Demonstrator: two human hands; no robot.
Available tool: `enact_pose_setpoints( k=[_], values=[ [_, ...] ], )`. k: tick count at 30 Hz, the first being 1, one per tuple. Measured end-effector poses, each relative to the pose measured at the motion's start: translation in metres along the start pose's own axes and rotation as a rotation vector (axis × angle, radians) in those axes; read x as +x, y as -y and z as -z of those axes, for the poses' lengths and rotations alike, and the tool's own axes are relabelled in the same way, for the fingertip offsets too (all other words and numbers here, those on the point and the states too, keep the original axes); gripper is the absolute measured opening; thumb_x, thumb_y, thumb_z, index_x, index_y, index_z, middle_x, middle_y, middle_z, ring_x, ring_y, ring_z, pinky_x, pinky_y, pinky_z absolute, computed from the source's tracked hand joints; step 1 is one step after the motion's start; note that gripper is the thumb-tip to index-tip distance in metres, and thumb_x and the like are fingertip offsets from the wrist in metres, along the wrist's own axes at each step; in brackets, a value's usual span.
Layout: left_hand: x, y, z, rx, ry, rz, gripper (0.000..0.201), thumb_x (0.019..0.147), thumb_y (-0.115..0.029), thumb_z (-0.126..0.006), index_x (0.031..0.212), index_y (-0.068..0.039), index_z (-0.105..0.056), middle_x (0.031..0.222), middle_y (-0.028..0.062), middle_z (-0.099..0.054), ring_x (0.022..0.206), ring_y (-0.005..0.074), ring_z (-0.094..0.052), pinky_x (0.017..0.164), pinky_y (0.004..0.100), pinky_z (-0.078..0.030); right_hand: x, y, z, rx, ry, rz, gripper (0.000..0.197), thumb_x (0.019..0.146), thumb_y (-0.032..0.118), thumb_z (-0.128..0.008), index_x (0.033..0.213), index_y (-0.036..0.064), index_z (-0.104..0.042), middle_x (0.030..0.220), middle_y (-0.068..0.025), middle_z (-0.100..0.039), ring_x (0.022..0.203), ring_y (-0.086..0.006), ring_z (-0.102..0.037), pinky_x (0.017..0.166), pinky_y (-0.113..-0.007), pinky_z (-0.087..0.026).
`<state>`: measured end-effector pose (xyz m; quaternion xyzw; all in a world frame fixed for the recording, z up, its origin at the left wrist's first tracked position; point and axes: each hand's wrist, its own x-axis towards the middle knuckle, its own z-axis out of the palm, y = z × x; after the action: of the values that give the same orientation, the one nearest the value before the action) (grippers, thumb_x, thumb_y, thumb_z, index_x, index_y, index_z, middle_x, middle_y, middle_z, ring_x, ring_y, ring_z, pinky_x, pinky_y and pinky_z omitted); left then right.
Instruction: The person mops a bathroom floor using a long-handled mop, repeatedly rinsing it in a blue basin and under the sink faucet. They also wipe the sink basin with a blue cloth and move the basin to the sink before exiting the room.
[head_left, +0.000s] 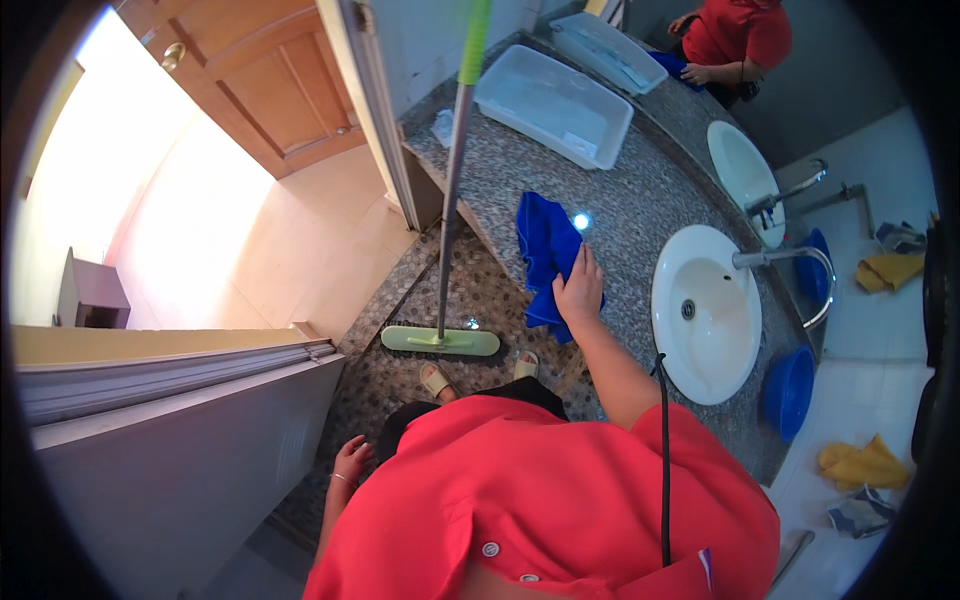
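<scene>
My right hand (579, 289) presses flat on a blue cloth (545, 256) that lies on the speckled granite counter (640, 200) and hangs over its front edge. My left hand (351, 463) hangs low by my side, fingers loosely curled, holding nothing. A mop with a green flat head (440, 340) and a grey and green pole (455, 160) stands on the pebble floor just in front of my sandalled feet (436, 379).
A white basin (706, 312) with a chrome tap (765, 257) sits right of the cloth. A clear plastic tub (554, 104) stands farther along the counter. The mirror reflects me, yellow cloths and a blue bowl. A wooden door (262, 75) is at the upper left.
</scene>
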<state>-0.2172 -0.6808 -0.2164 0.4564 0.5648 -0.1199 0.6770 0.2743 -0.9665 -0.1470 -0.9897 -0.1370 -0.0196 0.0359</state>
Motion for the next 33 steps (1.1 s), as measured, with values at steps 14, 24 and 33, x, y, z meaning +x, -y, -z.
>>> enact_pose_setpoints(
  k=[14,24,33],
  values=[
    [0.041,-0.266,-0.075,0.301,0.001,-0.76,0.027,0.084,-0.01,-0.063,0.112,-0.008,-0.063,0.088,0.0044,-0.064,0.077,0.0115,-0.06,0.071,0.0259,-0.049,0.063,0.08,-0.014,0.213,0.015,0.044,0.066,0.079,0.029,-0.058,0.137,0.0043,-0.038,0.135,-0.0153,-0.043,0.12,-0.0353,-0.041,0.102,-0.043,-0.038],
    [0.096,-0.457,-0.271,1.0,0.074,-1.285,0.046,0.079,-0.008,-0.062,0.124,-0.01,-0.053,0.119,0.0175,-0.056,0.107,0.0361,-0.055,0.09,0.0423,-0.046,0.091,0.069,-0.021,0.257,-0.033,0.202,0.064,0.074,0.025,-0.061,0.131,0.0029,-0.043,0.129,-0.0169,-0.047,0.114,-0.0368,-0.045,0.095,-0.046,-0.041],
    [0.169,-0.571,-0.39,1.541,0.131,-0.85,0.045,0.084,-0.008,-0.057,0.128,-0.005,-0.046,0.133,0.0178,-0.045,0.112,0.0334,-0.055,0.089,0.0422,-0.049,0.1,0.063,-0.016,0.304,0.024,0.206,0.065,0.072,0.027,-0.063,0.13,0.0024,-0.045,0.129,-0.0156,-0.046,0.108,-0.0353,-0.048,0.094,-0.046,-0.042]
  ],
)
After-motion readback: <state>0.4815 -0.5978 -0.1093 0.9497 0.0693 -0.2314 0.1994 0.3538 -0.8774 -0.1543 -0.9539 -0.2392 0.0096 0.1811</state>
